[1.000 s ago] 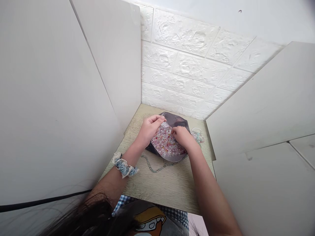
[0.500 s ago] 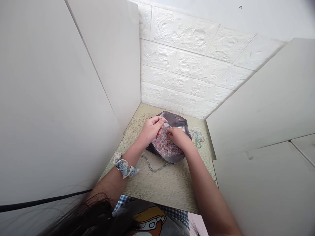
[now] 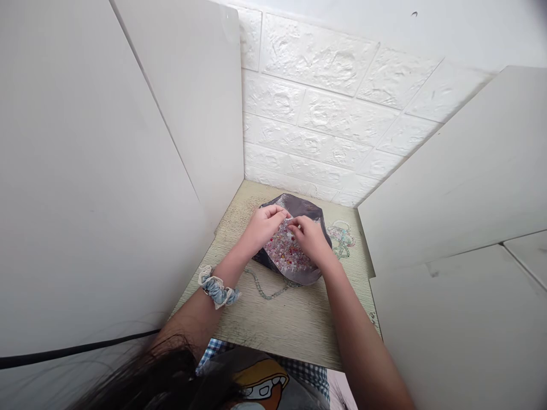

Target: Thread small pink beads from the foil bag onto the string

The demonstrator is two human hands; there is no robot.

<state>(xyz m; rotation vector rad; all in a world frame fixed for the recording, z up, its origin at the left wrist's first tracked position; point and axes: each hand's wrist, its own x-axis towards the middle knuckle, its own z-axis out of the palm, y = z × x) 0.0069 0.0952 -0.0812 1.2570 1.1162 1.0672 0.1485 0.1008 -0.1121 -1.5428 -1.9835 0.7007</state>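
A dark grey bag [image 3: 308,277], folded open, lies on the small wooden table and holds many small pink, white and red beads [image 3: 287,250]. Above the beads, the fingertips of my left hand [image 3: 264,226] are pinched together. My right hand [image 3: 308,236] is close beside it, thumb and forefinger also pinched, almost touching the left fingertips. Whatever sits between the fingers is too small to name. From under the bag's near side a strand of pale green beads [image 3: 267,296] curves out onto the table.
Looped bead strands [image 3: 342,242] in green and pink lie right of the bag. The wooden table [image 3: 282,324] is hemmed in by a white panel [image 3: 179,114] on the left, another panel [image 3: 461,171] on the right and a white brick-patterned wall [image 3: 316,102] behind.
My right hand has risen slightly, bringing its fingertips up to those of my left hand. The left hand has barely shifted, and the bag stays in place.
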